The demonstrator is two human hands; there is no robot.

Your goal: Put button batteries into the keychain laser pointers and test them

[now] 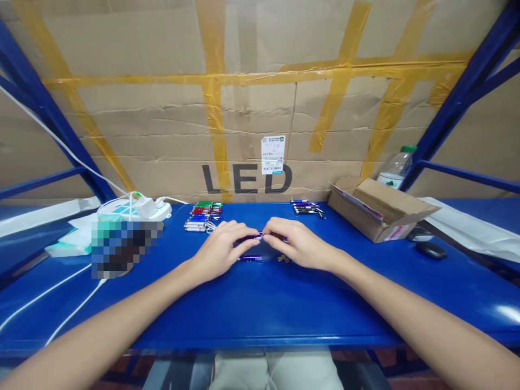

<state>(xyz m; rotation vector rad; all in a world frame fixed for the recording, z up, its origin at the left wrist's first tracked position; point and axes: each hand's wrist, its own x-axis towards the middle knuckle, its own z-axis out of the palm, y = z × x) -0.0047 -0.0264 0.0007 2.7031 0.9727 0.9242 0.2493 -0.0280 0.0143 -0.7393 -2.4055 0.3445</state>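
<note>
Both hands meet over the middle of the blue table, pinching a slim purple penlight-like tube (257,236) held level between them. My left hand (221,244) is closed on its left part. My right hand (298,242) is closed at its right end, where a silvery part shows; the fingers hide the rest. A second purple tube (249,258) lies on the table just under my left fingertips. Several small round button cells (283,259) lie below my right fingers. Rows of coloured tubes with straps (207,211) rest beyond my left hand.
A few dark and purple tubes (304,207) lie at the back. To the right are an open cardboard box (374,211), a bottle (398,167) and a black mouse (430,249). A power strip (122,208) with white cables and a pixelated object (127,249) are on the left.
</note>
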